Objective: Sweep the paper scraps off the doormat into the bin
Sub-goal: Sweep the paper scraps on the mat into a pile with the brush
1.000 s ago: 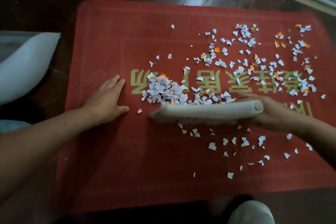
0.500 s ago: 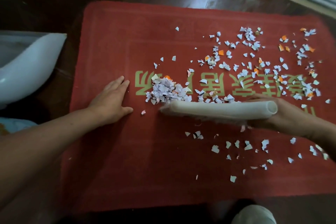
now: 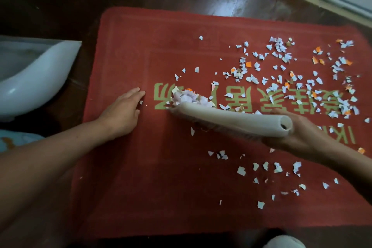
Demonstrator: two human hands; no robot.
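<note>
Seen from the head camera, a right hand [image 3: 298, 137] grips the handle end of a white hand brush [image 3: 231, 120], whose long axis runs across the red doormat [image 3: 141, 167] with its tip against a heap of paper scraps [image 3: 189, 96]. The left hand [image 3: 122, 112] lies flat, fingers straight, just left of the heap. The white bin [image 3: 40, 74] sits off the mat's left edge, nearer that hand. Loose scraps [image 3: 302, 86] litter the right side.

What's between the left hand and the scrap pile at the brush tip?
Head view: mostly bare doormat, one tiny scrap by the left hand, then a gold printed character before the pile.
</note>
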